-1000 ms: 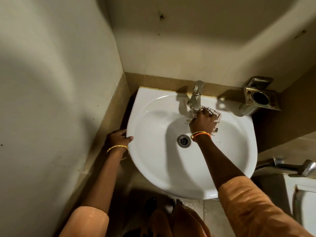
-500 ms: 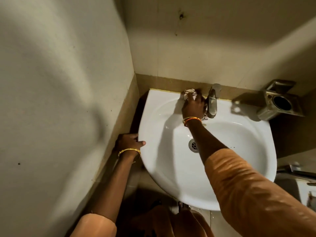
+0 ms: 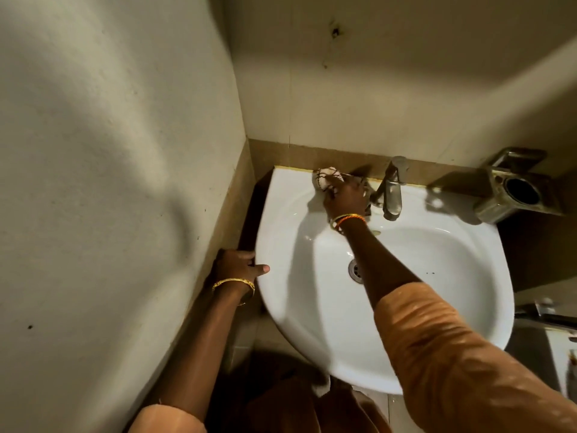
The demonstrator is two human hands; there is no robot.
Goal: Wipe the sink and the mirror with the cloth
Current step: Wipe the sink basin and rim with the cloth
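Observation:
A white round sink (image 3: 437, 276) hangs on the back wall, with a metal tap (image 3: 392, 192) at its back rim and a drain (image 3: 356, 268) in the bowl. My right hand (image 3: 345, 195) presses a white cloth with dark checks (image 3: 326, 179) onto the sink's back ledge, left of the tap. My left hand (image 3: 239, 265) grips the sink's left rim, thumb on top. No mirror is in view.
A pale wall stands close on the left, with a brown tiled band (image 3: 237, 201) behind the sink. A metal holder (image 3: 515, 189) is fixed to the wall at the right. A metal fitting (image 3: 549, 310) shows at the right edge.
My right hand has carried the cloth from the right of the tap, across its front, to the back ledge on its left. My left hand stays on the rim.

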